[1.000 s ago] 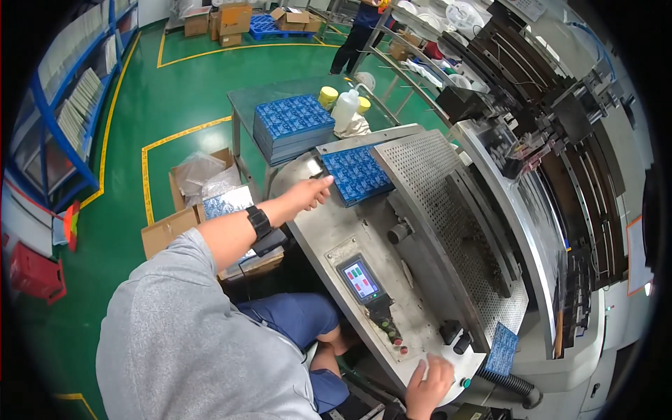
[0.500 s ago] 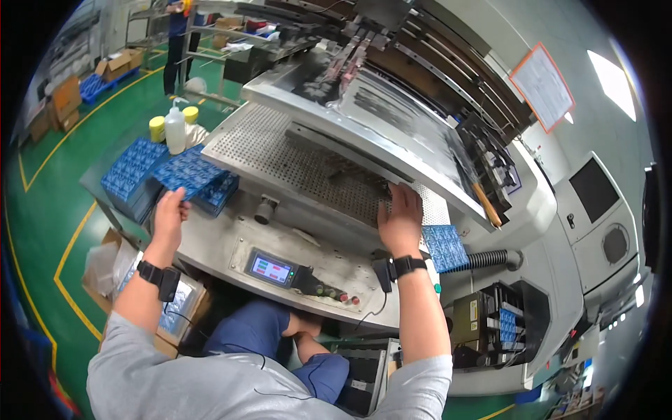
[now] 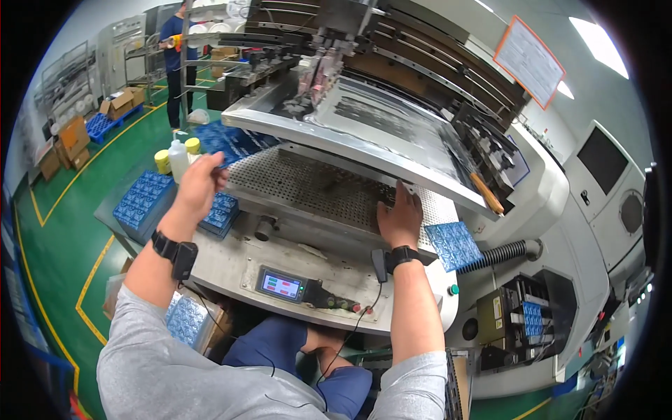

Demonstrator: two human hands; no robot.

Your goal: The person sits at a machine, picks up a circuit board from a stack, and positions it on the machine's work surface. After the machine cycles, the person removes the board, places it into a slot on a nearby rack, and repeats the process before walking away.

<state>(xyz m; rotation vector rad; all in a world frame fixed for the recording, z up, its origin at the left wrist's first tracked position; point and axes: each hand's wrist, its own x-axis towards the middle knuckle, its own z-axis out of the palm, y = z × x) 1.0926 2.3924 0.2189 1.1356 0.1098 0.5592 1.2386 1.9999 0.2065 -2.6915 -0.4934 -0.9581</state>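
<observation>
My left hand is raised at the left end of the perforated metal bed, its fingers pinched on the near edge of a thin blue patterned circuit board panel. The panel is tilted, and its right end reaches beneath the framed printing screen. Below that hand are two stacks of similar blue panels, a left stack and a smaller stack. My right hand rests on the bed's front edge under the screen frame, fingers spread and apparently holding nothing. Another blue panel lies at the bed's right end.
A squeeze bottle and yellow-lidded jars stand behind the left stack. A wooden-handled tool lies on the screen frame's right side. The control display is on the machine's front. Another person stands far left.
My left hand has risen and moved right, carrying the blue panel off the stacks to the bed's left end. My right hand stays on the bed's edge. The view has shifted slightly.
</observation>
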